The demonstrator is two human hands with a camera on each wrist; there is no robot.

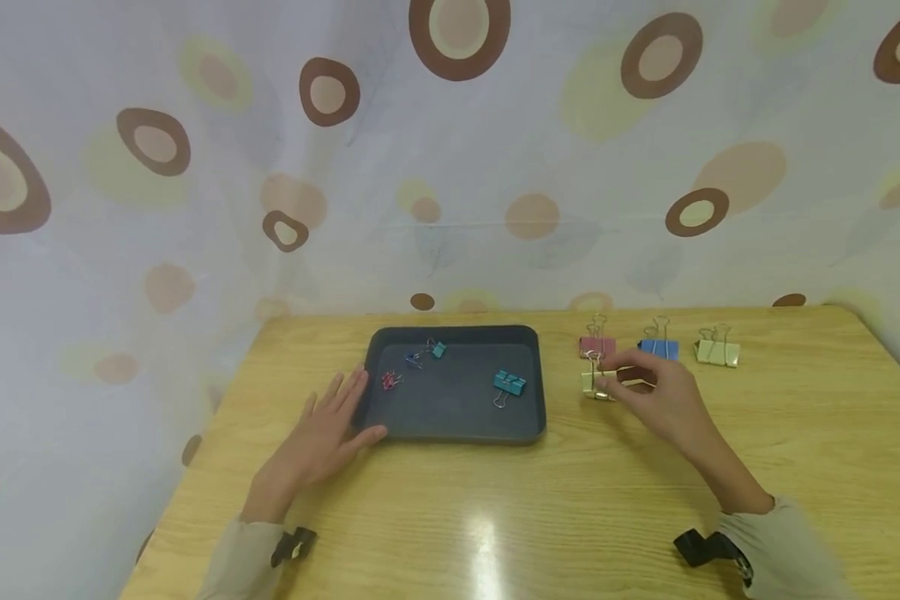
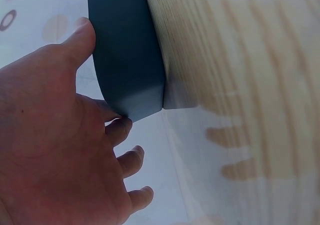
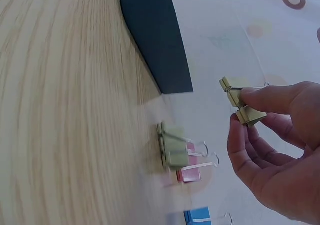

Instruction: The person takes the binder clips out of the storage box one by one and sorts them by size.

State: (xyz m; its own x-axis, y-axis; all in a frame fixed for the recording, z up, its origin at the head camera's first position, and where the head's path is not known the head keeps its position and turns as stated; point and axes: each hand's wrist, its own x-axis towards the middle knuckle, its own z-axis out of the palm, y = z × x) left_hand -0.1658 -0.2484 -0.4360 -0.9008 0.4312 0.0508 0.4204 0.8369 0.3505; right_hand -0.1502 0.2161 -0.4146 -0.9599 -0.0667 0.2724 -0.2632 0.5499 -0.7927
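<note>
My right hand (image 1: 663,396) pinches a yellow binder clip (image 3: 232,90) between thumb and fingers, right of the dark tray (image 1: 442,408). In the right wrist view the thumb covers its middle. Beside it another yellow binder clip (image 3: 175,147) stands on the table, in front of a pink one (image 1: 596,346). In the head view the held clip and the standing one cannot be told apart. My left hand (image 1: 318,442) lies with fingers spread at the tray's left side, thumb at the near left corner. In the left wrist view its fingers touch the tray wall (image 2: 125,50).
Inside the tray lie a teal binder clip (image 1: 509,383), a smaller teal one (image 1: 438,350), a small blue one (image 1: 414,360) and small red ones (image 1: 388,380). A blue binder clip (image 1: 658,347) and a yellow one (image 1: 717,352) stand at the back right. Patterned curtain (image 1: 375,267) borders the table's far edge.
</note>
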